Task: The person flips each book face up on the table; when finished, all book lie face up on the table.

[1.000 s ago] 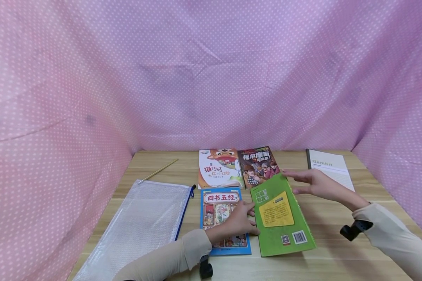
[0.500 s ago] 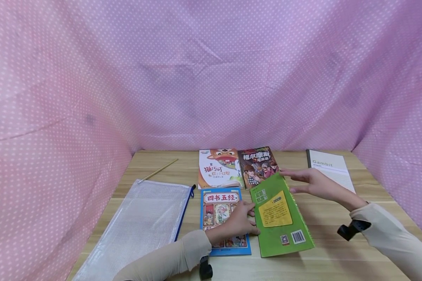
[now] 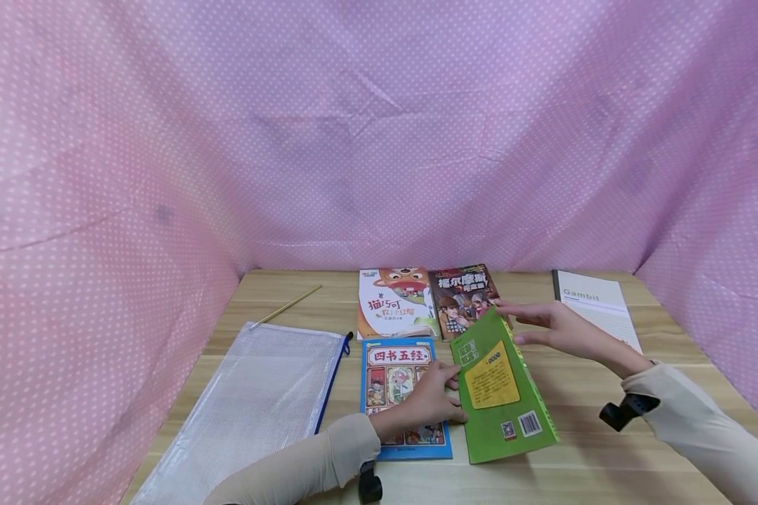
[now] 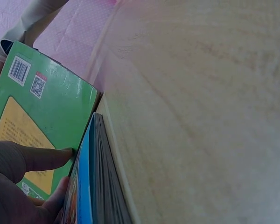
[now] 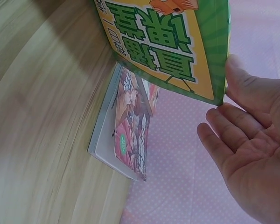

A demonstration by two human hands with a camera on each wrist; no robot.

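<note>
A green book [image 3: 499, 393] lies back cover up near the table's front, with its right side raised off the wood. My right hand [image 3: 556, 330] is open, and its straight fingertips [image 5: 233, 70] prop the book's far right corner [image 5: 214, 93]. In the right wrist view the green book's yellow front cover [image 5: 172, 42] faces down. My left hand [image 3: 426, 403] rests on a blue book [image 3: 394, 372] beside it. One straight finger [image 4: 46, 158] touches the green cover [image 4: 42, 112] at its left edge, right by the blue book [image 4: 86, 186].
A white fox-cover book [image 3: 394, 301] and a dark book [image 3: 464, 294] lie side by side behind. A Gambit notebook [image 3: 596, 305] sits at far right, a mesh zip pouch [image 3: 259, 400] and a pencil [image 3: 286, 306] at left. Pink dotted cloth surrounds the wooden table [image 3: 606, 449].
My right hand has moved slightly left, and the green book's right side has tilted up more steeply. The left hand has stayed in place.
</note>
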